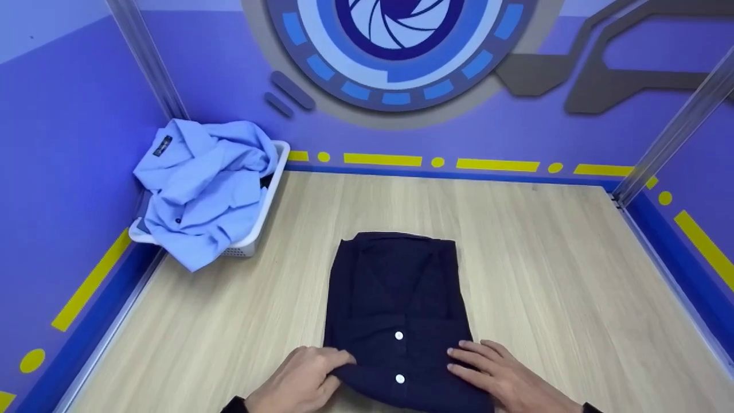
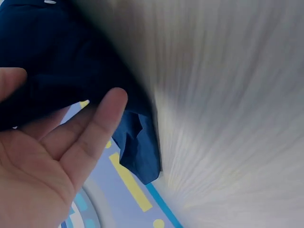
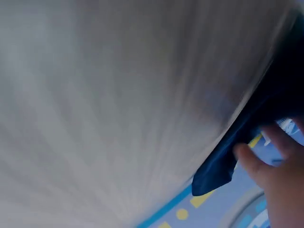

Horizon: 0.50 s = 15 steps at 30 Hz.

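A navy blue button-up shirt [image 1: 401, 292] lies folded into a narrow rectangle, two white buttons showing down its front. Its near left edge is lifted by my left hand [image 1: 307, 373], which pinches the fabric between thumb and fingers. In the left wrist view, the cloth passes between the thumb and the fingers [image 2: 90, 137] of that hand. On the near right side of the shirt rests my right hand [image 1: 499, 370], its fingers spread and fairly straight on the fabric. The right wrist view shows the right hand [image 3: 280, 156] beside the dark cloth [image 3: 223, 161], partly out of frame.
A white plastic basket [image 1: 280, 163] stands at the back left of the wooden table [image 1: 527, 246]. Light blue shirts [image 1: 206, 183] are heaped in it, with one part hanging over the near rim. Blue-purple printed panels [image 1: 69, 143] border the table at the left, back and right.
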### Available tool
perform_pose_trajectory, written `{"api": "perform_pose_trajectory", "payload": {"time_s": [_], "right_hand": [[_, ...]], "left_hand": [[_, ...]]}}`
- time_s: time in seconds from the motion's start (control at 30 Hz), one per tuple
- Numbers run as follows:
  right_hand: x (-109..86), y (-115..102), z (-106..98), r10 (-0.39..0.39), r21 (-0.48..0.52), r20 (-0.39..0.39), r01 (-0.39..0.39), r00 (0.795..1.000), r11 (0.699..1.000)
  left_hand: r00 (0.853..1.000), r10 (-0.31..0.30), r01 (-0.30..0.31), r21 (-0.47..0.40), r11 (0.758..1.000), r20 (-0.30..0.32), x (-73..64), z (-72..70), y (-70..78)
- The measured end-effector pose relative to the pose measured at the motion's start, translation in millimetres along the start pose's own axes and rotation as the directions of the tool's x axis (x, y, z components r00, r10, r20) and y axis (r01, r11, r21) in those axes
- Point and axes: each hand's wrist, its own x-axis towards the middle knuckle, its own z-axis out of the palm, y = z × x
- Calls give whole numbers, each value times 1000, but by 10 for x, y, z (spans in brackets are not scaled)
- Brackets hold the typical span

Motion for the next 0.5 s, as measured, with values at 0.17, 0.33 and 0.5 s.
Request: {"api": "perform_pose_trajectory", "payload": {"time_s": [0.17, 0.33, 0.5], "right_hand": [[48, 10, -77, -9, 110, -32, 12, 999, 994], [56, 13, -250, 63, 346, 74, -85, 995, 934], [119, 3, -458, 83, 615, 226, -208, 971, 761]], "left_hand": [[998, -49, 51, -65, 997, 30, -30, -83, 30], [995, -60, 70, -127, 989, 74, -72, -160, 43], [985, -70, 107, -243, 964, 158, -89, -259, 78]]}}
